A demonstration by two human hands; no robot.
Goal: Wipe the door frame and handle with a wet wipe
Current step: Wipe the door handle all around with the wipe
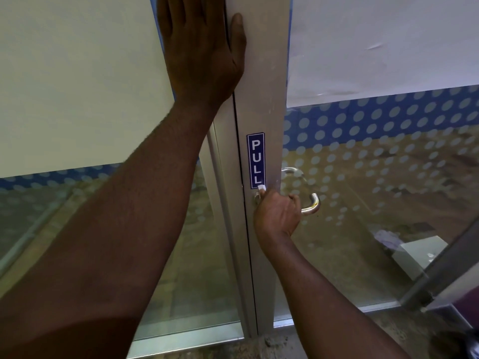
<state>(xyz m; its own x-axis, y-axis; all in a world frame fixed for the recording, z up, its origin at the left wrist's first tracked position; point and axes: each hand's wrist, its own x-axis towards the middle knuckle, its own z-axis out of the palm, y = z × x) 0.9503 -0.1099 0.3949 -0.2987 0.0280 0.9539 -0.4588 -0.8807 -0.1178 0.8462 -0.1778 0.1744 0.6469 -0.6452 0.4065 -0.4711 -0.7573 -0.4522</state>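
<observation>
Gripping the door handle [309, 203] with the right hand [276, 216], fist closed around it near its base, a small white bit of wet wipe [261, 187] poking out above the knuckles. Left hand [199, 50] is lying flat and open, fingers spread, pressing on the door frame [261, 99] higher up and holding nothing. Handle wiping is looking underway; the frame is still showing smudges, so it is likely left to do. PULL sticker [255, 160] is sitting just above the wipe; dotted glass panel [375, 156] is flanking the frame, nothing blocking.
</observation>
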